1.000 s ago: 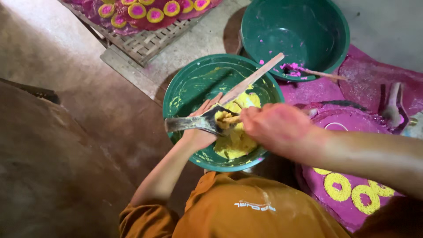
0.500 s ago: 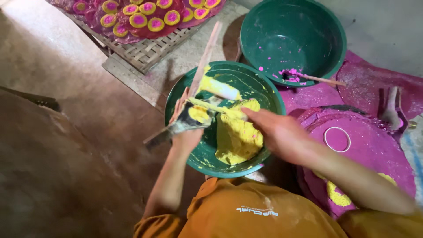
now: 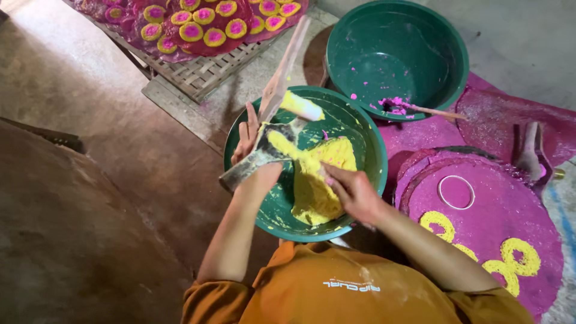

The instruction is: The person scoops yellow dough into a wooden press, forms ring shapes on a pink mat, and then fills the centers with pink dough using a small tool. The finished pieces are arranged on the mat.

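Hands are working over the near green basin (image 3: 360,207): the left hand (image 3: 252,144) is gripping a metal scoop (image 3: 264,156) and wooden paddle (image 3: 287,66) smeared with yellow dough (image 3: 318,180), while the right hand (image 3: 354,192) is pressing curled fingers into that dough inside the basin.

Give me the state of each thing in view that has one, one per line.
Left hand: shut on the flat tools, tilted over the near basin.
Right hand: fingers pressed into the yellow dough, not gripping.
Near basin: holds yellow dough.
Far basin: nearly empty, pink crumbs and a stick inside.
Round pink board: carries yellow rings and one metal ring.
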